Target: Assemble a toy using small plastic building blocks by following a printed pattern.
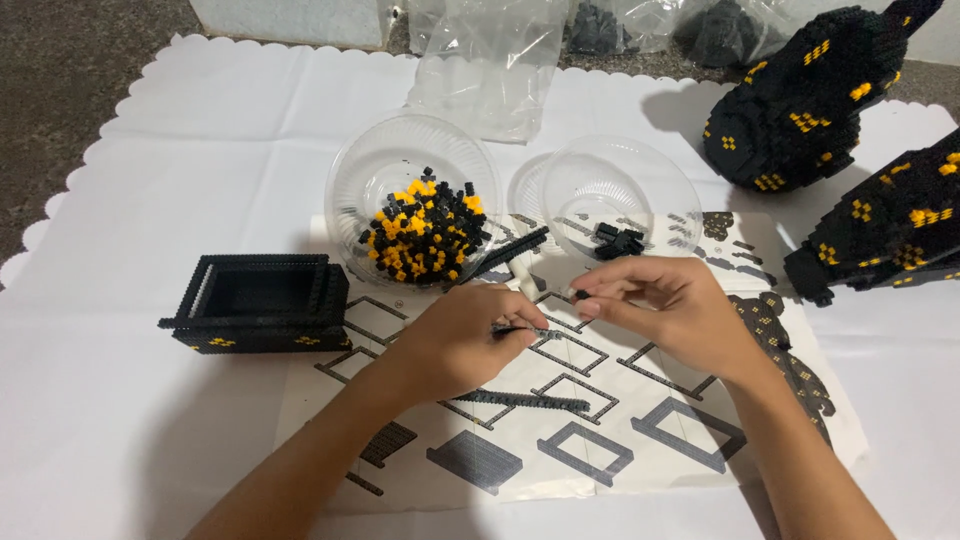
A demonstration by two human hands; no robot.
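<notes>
Black brick strip (pixel 527 331) pinched in left hand (pixel 462 338), beside right hand (pixel 668 308).

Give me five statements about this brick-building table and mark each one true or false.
1. The left hand holds a thin black strip. True.
2. The right hand rests inside a bowl. False: it is over the instruction sheet, pinching a small black brick.
3. The left bowl holds black and yellow bricks. True.
4. The right bowl is full of yellow bricks. False: it holds only a few black ones.
5. The black box frame sits to the right of both hands. False: it sits to their left.
</notes>
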